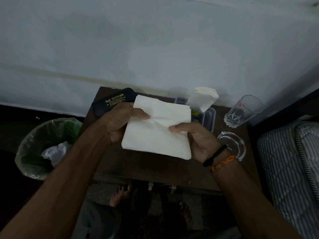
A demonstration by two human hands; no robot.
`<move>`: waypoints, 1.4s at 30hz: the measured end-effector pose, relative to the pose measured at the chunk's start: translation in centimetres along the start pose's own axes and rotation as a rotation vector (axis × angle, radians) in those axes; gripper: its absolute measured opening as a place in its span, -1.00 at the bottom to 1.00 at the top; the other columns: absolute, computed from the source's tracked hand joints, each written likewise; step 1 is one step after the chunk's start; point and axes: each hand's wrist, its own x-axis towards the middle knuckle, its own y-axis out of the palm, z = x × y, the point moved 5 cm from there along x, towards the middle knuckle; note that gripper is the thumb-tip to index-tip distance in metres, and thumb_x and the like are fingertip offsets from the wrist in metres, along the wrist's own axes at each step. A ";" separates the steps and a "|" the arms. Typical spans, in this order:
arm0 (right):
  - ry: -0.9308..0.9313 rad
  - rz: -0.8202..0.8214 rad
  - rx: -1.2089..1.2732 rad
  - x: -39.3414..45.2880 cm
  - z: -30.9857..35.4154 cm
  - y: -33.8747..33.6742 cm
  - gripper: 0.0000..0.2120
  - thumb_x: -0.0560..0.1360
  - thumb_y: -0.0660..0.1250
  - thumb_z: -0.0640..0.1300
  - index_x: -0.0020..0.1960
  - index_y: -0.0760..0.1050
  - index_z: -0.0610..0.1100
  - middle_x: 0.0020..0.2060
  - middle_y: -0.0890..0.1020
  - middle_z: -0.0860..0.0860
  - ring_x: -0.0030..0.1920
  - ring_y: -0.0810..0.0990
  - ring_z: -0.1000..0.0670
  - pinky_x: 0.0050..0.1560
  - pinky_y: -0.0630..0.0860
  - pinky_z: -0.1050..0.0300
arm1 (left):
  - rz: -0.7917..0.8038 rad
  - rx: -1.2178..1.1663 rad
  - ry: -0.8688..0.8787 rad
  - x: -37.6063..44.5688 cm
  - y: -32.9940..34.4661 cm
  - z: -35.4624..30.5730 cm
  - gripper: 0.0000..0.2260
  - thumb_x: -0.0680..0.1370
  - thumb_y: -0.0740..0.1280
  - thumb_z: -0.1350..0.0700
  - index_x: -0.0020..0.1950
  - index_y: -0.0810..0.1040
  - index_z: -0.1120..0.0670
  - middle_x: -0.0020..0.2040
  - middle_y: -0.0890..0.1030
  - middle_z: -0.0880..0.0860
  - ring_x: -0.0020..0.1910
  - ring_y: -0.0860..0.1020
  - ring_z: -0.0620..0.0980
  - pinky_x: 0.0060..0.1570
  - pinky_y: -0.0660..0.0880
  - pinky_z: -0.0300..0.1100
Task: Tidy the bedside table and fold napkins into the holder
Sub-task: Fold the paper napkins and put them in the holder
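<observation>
A white paper napkin (158, 133), folded into a rough square, hangs above the dark wooden bedside table (138, 164). My left hand (119, 121) pinches its left edge with the thumb on top. My right hand (198, 140) grips its right edge, thumb pressed near the middle crease. Behind the napkin, at the table's back, several folded white napkins (203, 99) stand upright in a holder whose body is hard to make out.
A black glasses case (112, 102) lies at the table's back left. A clear plastic box (208, 118) sits behind my right hand, a drinking glass (245, 111) and a glass ashtray (233, 144) to the right. A lined bin (44, 147) stands left, a mattress (291, 166) right.
</observation>
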 end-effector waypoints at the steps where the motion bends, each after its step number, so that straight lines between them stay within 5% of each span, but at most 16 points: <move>1: -0.004 0.021 0.007 -0.1 0.1 0.1 -0.57 0.48 0.32 -0.31 0.34 0.51 -0.15 0.24 0.62 -0.18 0.20 0.60 -0.22 0.12 0.60 -0.19 | 0.021 -0.002 0.005 -0.1 0.3 0.0 -0.68 0.46 0.35 0.32 0.20 0.60 0.18 0.09 0.68 0.19 -0.08 0.69 0.14 -0.17 0.63 -0.03; 5: -0.018 0.042 -0.029 0.1 -0.2 -0.1 -0.55 0.48 0.36 -0.29 0.36 0.48 -0.16 0.25 0.61 -0.19 0.25 0.57 -0.23 0.19 0.54 -0.23 | 0.114 0.068 0.048 -0.3 1.5 0.5 -0.54 0.37 0.44 0.30 0.27 0.56 0.15 0.14 0.67 0.16 0.11 0.65 0.16 0.00 0.63 0.01; 8: -0.092 -0.007 -0.066 0.6 -0.1 -0.6 -0.48 0.40 0.42 -0.33 0.36 0.47 -0.23 0.25 0.61 -0.18 0.27 0.56 -0.19 0.23 0.53 -0.05 | 0.056 0.096 0.091 0.1 1.3 0.5 -0.49 0.32 0.46 0.38 0.26 0.56 0.20 0.15 0.66 0.18 0.16 0.62 0.15 0.09 0.60 -0.02; 10: -0.152 -0.050 -0.053 0.6 0.3 -1.1 -0.49 0.40 0.42 -0.37 0.34 0.48 -0.26 0.23 0.62 -0.19 0.23 0.59 -0.20 0.12 0.59 -0.01 | 0.010 0.119 0.114 0.4 0.7 0.4 -0.52 0.32 0.47 0.39 0.23 0.58 0.19 0.12 0.67 0.16 0.13 0.63 0.14 0.06 0.62 0.00; 14: -0.280 -0.126 -0.105 0.4 1.0 -1.5 -0.53 0.40 0.43 -0.42 0.29 0.52 -0.27 0.19 0.63 -0.21 0.21 0.59 -0.28 0.15 0.55 -0.28 | 0.023 0.237 0.140 0.5 0.8 0.6 -0.57 0.32 0.51 0.34 0.17 0.62 0.18 0.09 0.69 0.10 0.12 0.64 0.12 0.10 0.58 0.07; 23: -0.442 -0.163 -0.269 -0.1 1.6 -1.1 -0.49 0.35 0.45 -0.47 0.25 0.54 -0.19 0.19 0.64 -0.16 0.20 0.61 -0.18 0.18 0.56 -0.21 | -0.020 0.139 0.154 0.2 2.0 0.8 -0.63 0.42 0.42 0.37 0.19 0.60 0.12 0.08 0.69 0.10 0.06 0.64 0.09 -0.08 0.59 -0.02; 32: -0.514 -0.276 -0.337 0.4 0.8 -1.8 -0.52 0.33 0.45 -0.50 0.14 0.56 -0.11 0.07 0.68 -0.02 0.04 0.68 0.05 0.04 0.64 0.07 | -0.077 0.421 0.285 1.0 1.6 2.2 -0.48 0.42 0.48 0.29 0.35 0.48 0.05 0.22 0.61 0.03 0.23 0.55 0.01 0.27 0.48 0.14; 39: -0.586 -0.310 -0.381 0.1 0.1 -2.4 -0.54 0.34 0.49 -0.46 0.15 0.57 -0.12 0.04 0.68 0.03 0.04 0.68 0.10 0.02 0.63 0.15 | -0.196 0.434 0.410 0.3 1.6 2.9 -0.57 0.46 0.47 0.22 0.31 0.53 0.07 0.23 0.61 0.04 0.22 0.56 -0.01 0.23 0.52 0.07; 42: -0.577 -0.340 -0.429 0.3 -1.0 -3.3 -0.55 0.32 0.51 -0.44 0.11 0.61 -0.05 0.04 0.70 0.04 0.06 0.68 0.07 0.05 0.62 0.09 | -0.183 0.458 0.426 -0.1 1.7 3.5 -0.65 0.47 0.45 0.24 0.22 0.55 0.01 0.19 0.63 0.04 0.11 0.60 -0.16 0.14 0.57 -0.10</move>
